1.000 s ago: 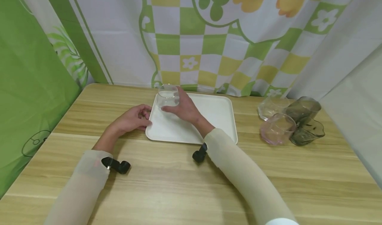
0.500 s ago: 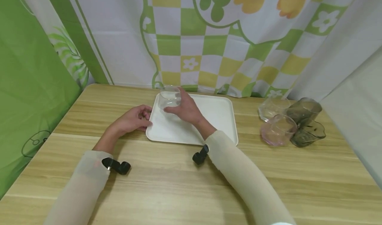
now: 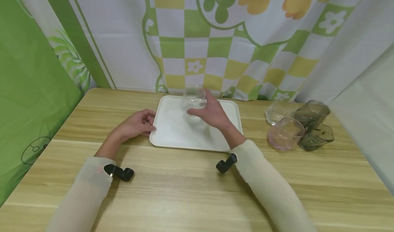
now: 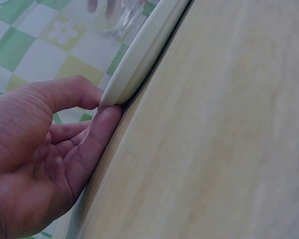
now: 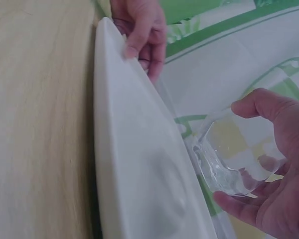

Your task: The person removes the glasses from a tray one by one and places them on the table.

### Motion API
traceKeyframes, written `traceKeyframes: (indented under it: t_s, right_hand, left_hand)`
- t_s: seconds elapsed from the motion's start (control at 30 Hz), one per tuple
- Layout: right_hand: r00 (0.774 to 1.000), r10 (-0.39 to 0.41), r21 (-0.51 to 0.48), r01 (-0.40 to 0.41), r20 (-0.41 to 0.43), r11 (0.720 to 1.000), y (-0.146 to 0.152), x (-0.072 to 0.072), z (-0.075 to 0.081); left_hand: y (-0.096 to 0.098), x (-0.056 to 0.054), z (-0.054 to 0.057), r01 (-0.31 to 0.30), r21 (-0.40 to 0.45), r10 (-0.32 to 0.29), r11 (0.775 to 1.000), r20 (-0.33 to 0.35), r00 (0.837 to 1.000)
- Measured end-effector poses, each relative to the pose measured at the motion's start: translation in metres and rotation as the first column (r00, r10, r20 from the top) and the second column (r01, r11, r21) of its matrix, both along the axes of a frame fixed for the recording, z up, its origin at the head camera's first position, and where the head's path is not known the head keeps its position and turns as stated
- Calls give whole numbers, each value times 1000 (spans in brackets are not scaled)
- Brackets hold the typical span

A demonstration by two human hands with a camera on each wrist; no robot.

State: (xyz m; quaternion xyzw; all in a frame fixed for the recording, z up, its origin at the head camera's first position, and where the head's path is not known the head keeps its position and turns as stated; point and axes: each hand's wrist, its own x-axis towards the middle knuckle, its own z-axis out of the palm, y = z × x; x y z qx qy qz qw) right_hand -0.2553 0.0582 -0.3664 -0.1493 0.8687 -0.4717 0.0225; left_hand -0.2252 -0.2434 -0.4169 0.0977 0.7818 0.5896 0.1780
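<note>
A white tray point(image 3: 172, 131) lies on the wooden table point(image 3: 184, 191). My left hand point(image 3: 138, 122) is at the tray's left edge. In the left wrist view my left hand point(image 4: 50, 149) pinches the tray's rim point(image 4: 139, 55) between finger and thumb. My right hand point(image 3: 212, 114) grips a clear glass point(image 3: 194, 97) and holds it just above the tray's far middle. In the right wrist view the glass point(image 5: 234, 159) sits between the thumb and fingers of my right hand point(image 5: 279, 199), above the tray point(image 5: 134, 164); my left hand point(image 5: 142, 30) is at the far corner.
At the table's right stand a clear glass point(image 3: 278, 110), a pink glass point(image 3: 284, 132), a dark green glass point(image 3: 311, 114) and a dark wavy glass point(image 3: 317, 138), close together. A patterned curtain point(image 3: 215, 47) hangs right behind the table's far edge.
My right hand has carried the clear glass from the tray's far left corner to the right, over the tray's far middle. My left hand has stayed at the tray's edge.
</note>
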Motion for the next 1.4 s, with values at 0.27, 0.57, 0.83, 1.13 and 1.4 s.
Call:
traceKeyframes:
  t_s: [0.27,0.57,0.83,1.13,1.4]
  right_hand:
    - [999,-51,0,51,13,999,43,9,12]
    - [987,-152,-23,153,58,988,90,14,16]
    - [975,-197,-100,207,103,973,118,17,15]
    - [957,-268,-133,281,108,950,133,15,7]
    - [939,-338,-107,343,70,933,138,13,1]
  left_hand:
    - [-1,0,-2,12,16,-12,1000,-5,1000]
    - [-2,-1,-2,7,11,-7,1000,1,1000]
    - [-2,-1,-2,5,9,-5,1000,2,1000]
    - [-2,0,-1,5,8,-5,1000,5,1000]
    - [-1,1,0,9,9,-9,1000,2,1000]
